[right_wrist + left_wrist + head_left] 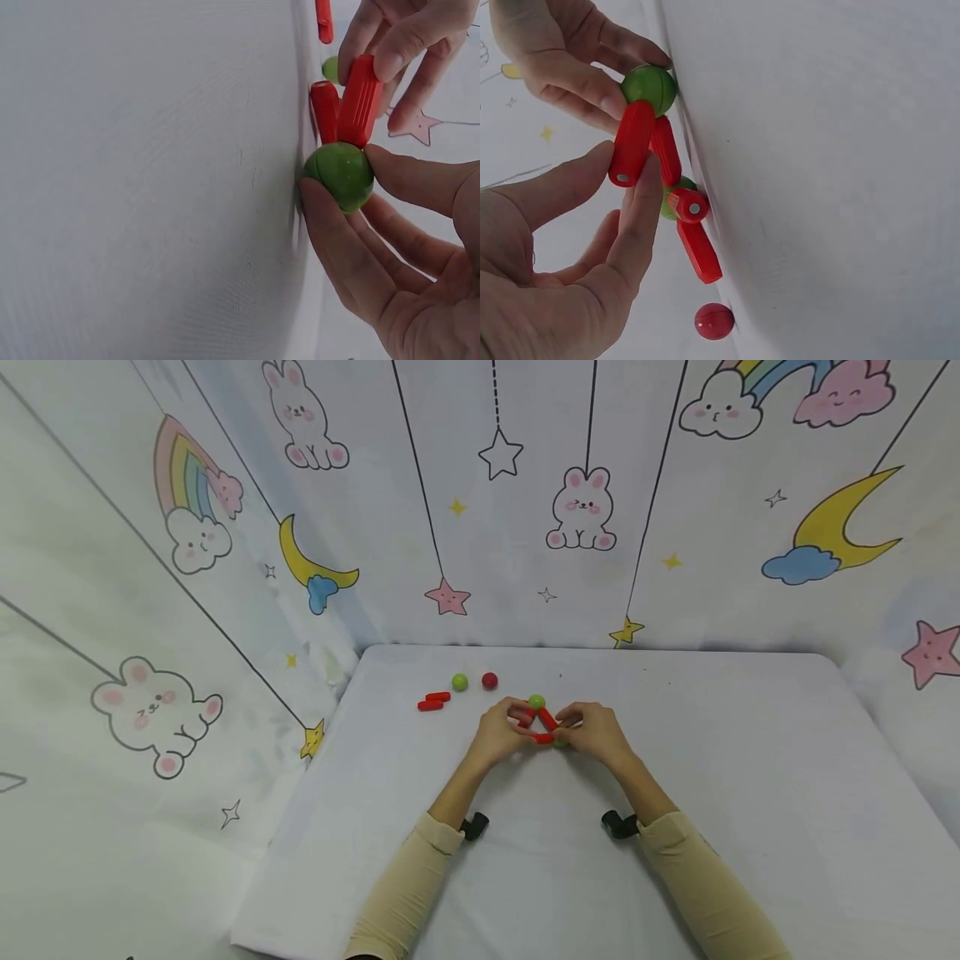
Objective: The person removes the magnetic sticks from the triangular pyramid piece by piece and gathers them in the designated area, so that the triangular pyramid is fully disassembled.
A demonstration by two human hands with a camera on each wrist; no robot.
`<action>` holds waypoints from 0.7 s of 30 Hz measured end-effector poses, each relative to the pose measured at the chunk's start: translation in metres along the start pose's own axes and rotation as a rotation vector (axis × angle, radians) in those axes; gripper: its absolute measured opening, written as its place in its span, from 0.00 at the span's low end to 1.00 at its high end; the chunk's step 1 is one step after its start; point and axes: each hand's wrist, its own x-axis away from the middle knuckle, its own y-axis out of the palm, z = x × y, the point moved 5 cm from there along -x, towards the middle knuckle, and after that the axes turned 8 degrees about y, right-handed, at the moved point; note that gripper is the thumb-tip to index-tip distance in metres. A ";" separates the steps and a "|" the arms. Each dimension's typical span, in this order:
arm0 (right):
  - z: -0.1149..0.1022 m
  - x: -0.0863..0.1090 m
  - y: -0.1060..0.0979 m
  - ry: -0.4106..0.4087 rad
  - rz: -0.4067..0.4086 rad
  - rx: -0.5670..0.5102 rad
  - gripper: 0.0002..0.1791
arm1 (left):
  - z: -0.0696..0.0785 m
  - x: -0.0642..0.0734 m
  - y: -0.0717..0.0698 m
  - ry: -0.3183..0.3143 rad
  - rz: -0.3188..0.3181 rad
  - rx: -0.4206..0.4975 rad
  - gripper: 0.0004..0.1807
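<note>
My left hand (501,731) pinches a red rod (634,142) with a small silvery disc on its end, between thumb and finger. The rod's other end meets a green ball (341,176), which my right hand (597,731) holds between thumb and fingers. A second red rod (548,719) runs from that ball to another green ball (536,702) farther back. At this far ball, two more red rods show in the left wrist view, one rod (699,251) angled away and one rod (688,204) pointing end-on. In the head view my left fingers partly cover them.
Left of the hands on the white table (735,793) lie two loose red rods (431,705), a loose green ball (460,682) and a dark red ball (490,681). A patterned white curtain (525,560) hangs behind the table's back edge.
</note>
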 end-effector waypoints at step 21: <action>0.001 -0.001 0.006 0.009 -0.038 -0.056 0.17 | -0.016 -0.002 -0.018 -0.139 0.080 0.198 0.35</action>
